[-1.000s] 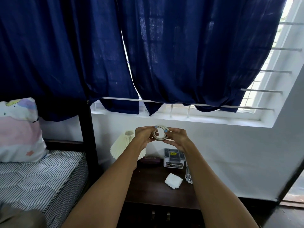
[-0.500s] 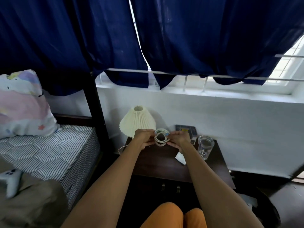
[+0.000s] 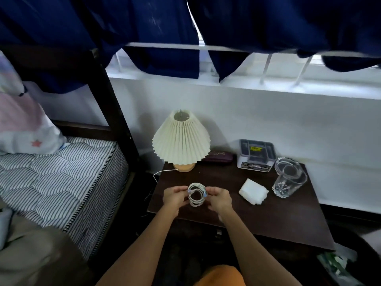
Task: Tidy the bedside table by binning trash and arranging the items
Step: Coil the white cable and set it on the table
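Observation:
A white cable wound into a small coil (image 3: 196, 194) is held between both hands just above the front left of the dark wooden bedside table (image 3: 268, 219). My left hand (image 3: 174, 198) pinches its left side and my right hand (image 3: 219, 198) pinches its right side. On the table stand a lamp with a pleated cream shade (image 3: 181, 141), a dark purple case (image 3: 218, 157) behind it, a grey and white box (image 3: 256, 155), a clear glass (image 3: 288, 179) and a crumpled white tissue (image 3: 253, 190).
A bed with a striped mattress (image 3: 61, 176) and a pastel pillow (image 3: 22, 129) lies to the left, with a dark bedpost (image 3: 111, 104) beside the table. Blue curtains (image 3: 165, 27) hang over the window sill. A bag with litter (image 3: 338, 263) sits at the lower right.
The view has tilted down towards the table. Both hands have lowered the coiled cable from chest height to just above the table's front left.

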`<action>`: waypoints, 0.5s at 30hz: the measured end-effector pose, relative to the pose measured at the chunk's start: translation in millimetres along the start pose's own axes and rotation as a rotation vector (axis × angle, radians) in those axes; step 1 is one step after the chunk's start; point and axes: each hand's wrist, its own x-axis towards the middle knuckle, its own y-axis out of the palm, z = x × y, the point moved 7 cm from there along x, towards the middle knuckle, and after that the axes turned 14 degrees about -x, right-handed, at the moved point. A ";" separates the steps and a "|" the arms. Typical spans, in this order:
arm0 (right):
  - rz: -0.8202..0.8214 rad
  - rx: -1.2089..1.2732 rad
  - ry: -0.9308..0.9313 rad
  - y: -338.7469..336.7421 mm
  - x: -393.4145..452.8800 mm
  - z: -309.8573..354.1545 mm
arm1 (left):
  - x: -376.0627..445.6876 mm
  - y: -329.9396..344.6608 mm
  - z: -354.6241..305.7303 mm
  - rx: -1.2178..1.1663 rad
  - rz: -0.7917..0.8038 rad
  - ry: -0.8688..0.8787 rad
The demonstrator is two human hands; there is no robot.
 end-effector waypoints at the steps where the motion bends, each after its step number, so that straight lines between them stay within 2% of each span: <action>1: 0.011 -0.009 -0.009 5.5 4.2 -0.6 | 6.6 -2.3 2.4 -0.008 -0.019 0.004; 7: 0.113 0.048 -0.024 38.2 40.2 2.0 | 47.7 -9.4 3.8 -0.014 -0.130 0.069; 10: 0.098 -0.080 -0.115 45.1 54.7 13.2 | 64.8 -7.0 -2.2 0.036 -0.132 0.120; 15: 0.122 -0.362 -0.232 54.7 63.6 32.2 | 67.8 -5.9 -17.0 0.430 -0.182 0.276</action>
